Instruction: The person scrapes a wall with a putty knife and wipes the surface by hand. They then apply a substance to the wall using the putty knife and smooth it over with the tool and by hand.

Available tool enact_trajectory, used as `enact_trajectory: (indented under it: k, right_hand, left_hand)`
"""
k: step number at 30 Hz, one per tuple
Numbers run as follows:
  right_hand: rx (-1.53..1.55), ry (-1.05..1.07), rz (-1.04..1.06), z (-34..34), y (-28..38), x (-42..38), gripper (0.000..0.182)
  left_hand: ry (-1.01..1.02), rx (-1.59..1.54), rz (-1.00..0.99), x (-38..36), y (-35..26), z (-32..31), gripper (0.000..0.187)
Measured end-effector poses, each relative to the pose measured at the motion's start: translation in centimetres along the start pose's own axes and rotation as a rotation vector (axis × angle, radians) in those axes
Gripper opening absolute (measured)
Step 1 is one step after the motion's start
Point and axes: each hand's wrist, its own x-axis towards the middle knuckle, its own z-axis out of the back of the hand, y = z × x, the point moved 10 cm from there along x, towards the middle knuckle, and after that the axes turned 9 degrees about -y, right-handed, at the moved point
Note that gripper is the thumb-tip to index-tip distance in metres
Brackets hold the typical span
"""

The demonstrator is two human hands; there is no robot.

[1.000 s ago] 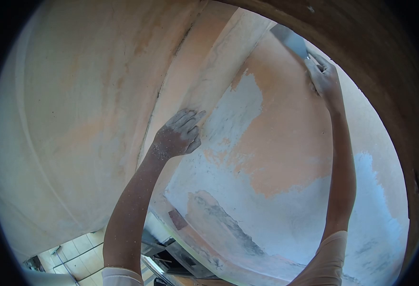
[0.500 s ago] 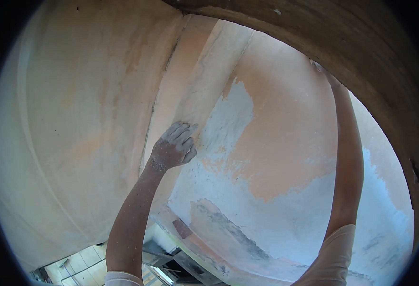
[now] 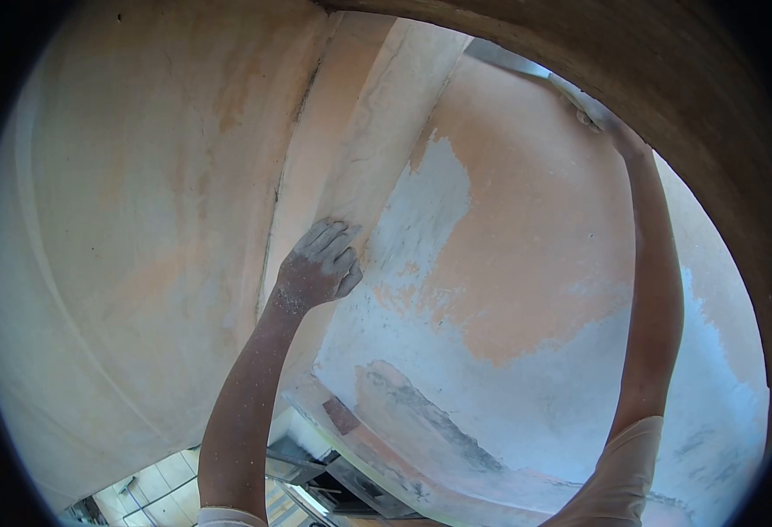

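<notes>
A: Left hand (image 3: 320, 263) first — what's it doing?

B: Dusty, fingers loosely curled and pressed against the pale vertical beam edge (image 3: 377, 149). It grasps nothing, just braces on the surface.

A: Right hand?

B: The right hand (image 3: 619, 132) is up at full reach, far to the right of the beam edge, half hidden by the dark rim at the top of view. It seems clenched on a handle. The metal scraper blade (image 3: 509, 60) runs from it back toward the beam edge, lying flat against the orange painted surface (image 3: 535, 228).

A: What's around it?

B: A white scraped patch (image 3: 421, 211) sits just right of the beam edge, and a bigger bluish-white bare area (image 3: 526, 395) lies below the orange. Floor tiles (image 3: 157, 487) show far below the beam edge, bottom left.

A: Tips for the stroke?

B: My judgement — keep the blade at a low angle so it lifts paint and doesn't gouge. Keep the bracing hand planted on the beam edge for balance, and use short pulls at this reach.
</notes>
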Motion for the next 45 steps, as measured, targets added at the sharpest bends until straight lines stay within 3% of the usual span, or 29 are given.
enact_trajectory:
  k: [9,12,15,16,19,20,23,24,27,31,32,35,39,40,44,45]
  right_hand:
    - [-0.002,-0.007,0.107,-0.6,2.0,-1.8,0.032]
    - [0.013,0.340,-0.051,-4.9,1.2,-5.0,0.031]
    - [0.153,-0.116,0.085,-2.3,0.6,-3.9,0.032]
    - [0.096,-0.013,0.235,-3.3,1.8,-4.2,0.031]
    - [0.055,0.243,0.017,-5.3,1.7,-6.0,0.030]
    - [0.123,0.048,0.046,-4.0,1.4,-5.4,0.030]
    - [0.028,0.395,-0.093,-5.8,1.6,-6.5,0.029]
    - [0.002,0.401,-0.027,-6.4,1.6,-6.8,0.030]
    - [0.163,-0.031,0.072,-3.4,1.4,-5.1,0.030]
    - [0.011,0.366,-0.087,-6.0,1.3,-7.0,0.029]
    - [0.143,0.032,0.057,-4.1,1.4,-5.9,0.029]
    - [0.047,0.255,0.088,-5.5,1.8,-7.0,0.028]
    - [0.140,-0.040,0.136,-2.8,2.2,-6.4,0.026]
    - [0.083,0.157,0.154,-4.8,2.1,-6.8,0.025]
    - [0.138,-0.117,0.157,-2.9,2.7,-6.7,0.026]
    - [0.110,0.015,0.138,-4.2,2.5,-6.9,0.027]
  left_hand:
    - [-0.009,0.000,0.005,-0.4,-0.1,-0.2,0.009]
    - [-0.010,0.005,-0.006,-0.1,0.0,-0.1,0.009]
    - [-0.021,0.000,0.001,-0.4,-0.2,0.1,0.009]
    - [-0.028,0.002,0.002,-0.4,-0.2,0.2,0.009]
    - [-0.026,0.011,0.000,-0.1,0.1,0.2,0.009]
    - [-0.020,0.010,0.007,-0.3,0.0,0.0,0.009]
    - [-0.032,-0.009,0.010,-0.5,0.2,-0.1,0.010]
    - [-0.033,-0.003,0.008,-0.4,0.3,0.1,0.010]
    - [-0.029,-0.005,0.009,-0.4,0.1,0.1,0.010]
    - [-0.031,-0.002,0.004,-0.2,0.1,0.2,0.010]
    - [-0.028,0.000,0.007,-0.3,0.1,0.2,0.010]
    - [-0.041,0.000,0.001,-0.2,0.0,0.5,0.009]
    - [-0.038,-0.001,0.010,-0.1,0.0,0.4,0.009]
    - [-0.036,-0.003,0.005,-0.1,0.0,0.4,0.009]
    - [-0.027,-0.013,0.005,-0.2,0.0,0.4,0.009]
    - [-0.035,-0.006,0.003,-0.1,0.0,0.5,0.010]
